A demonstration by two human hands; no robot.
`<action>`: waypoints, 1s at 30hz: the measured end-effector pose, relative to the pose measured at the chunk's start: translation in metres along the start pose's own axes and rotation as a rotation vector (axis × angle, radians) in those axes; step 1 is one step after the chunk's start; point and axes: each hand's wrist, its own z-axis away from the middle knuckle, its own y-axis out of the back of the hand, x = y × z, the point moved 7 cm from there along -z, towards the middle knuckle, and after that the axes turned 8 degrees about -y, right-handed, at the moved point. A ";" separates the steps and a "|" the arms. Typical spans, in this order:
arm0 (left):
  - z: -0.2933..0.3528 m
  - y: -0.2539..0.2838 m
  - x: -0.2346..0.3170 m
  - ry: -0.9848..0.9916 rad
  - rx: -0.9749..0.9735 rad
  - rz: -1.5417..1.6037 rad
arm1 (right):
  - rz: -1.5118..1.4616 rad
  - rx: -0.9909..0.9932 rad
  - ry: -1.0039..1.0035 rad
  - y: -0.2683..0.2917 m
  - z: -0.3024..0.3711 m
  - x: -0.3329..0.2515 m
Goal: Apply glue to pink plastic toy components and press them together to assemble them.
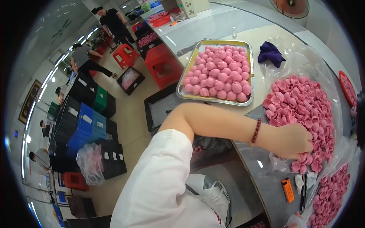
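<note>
A: Item one, hands?

B: The left hand (294, 141), with a dark red bead bracelet (256, 132) at the wrist, is reaching across to 3 o'clock and resting on the heap of small pink rubber caps (304, 102). Its fingers are curling down into the heap's lower edge; whether they are gripping a cap, I cannot tell. The right hand (294, 222) is barely showing at 5 o'clock, at the frame's edge; finger state cannot be told.

A: Item two, the heap's bounds?

B: It is lying on clear plastic sheeting (266, 167) on the pale worktable (213, 26), spreading from 2 to 4 o'clock. A second, smaller heap of pink caps (332, 193) is sitting at 4 o'clock, just beside it.

A: Item three, neighbours?

B: A rectangular metal tray of rounded pink pieces (218, 72) is standing at 12 o'clock; a crumpled purple cloth (270, 53) is lying near its right edge. A small orange lighter (288, 190) is lying at 5 o'clock.

A: Open room?

B: Bare table is showing between tray and forearm, and the aisle floor (133, 125) at 9 o'clock.
</note>
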 end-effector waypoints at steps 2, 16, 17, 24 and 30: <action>-0.002 0.020 0.009 0.034 0.166 0.446 | -0.025 -0.099 -0.036 -0.018 0.005 -0.013; 0.060 -0.057 0.080 0.505 0.434 1.698 | -0.041 -0.269 -0.192 -0.057 0.050 -0.021; 0.062 -0.062 0.084 0.572 0.447 1.836 | 0.032 -0.205 -0.191 -0.047 0.046 -0.017; 0.057 -0.072 0.093 0.581 0.492 2.070 | -0.691 -0.027 -0.357 -0.029 0.019 0.005; 0.059 -0.071 0.081 0.616 0.400 1.861 | -0.150 -0.028 0.200 -0.032 0.020 -0.037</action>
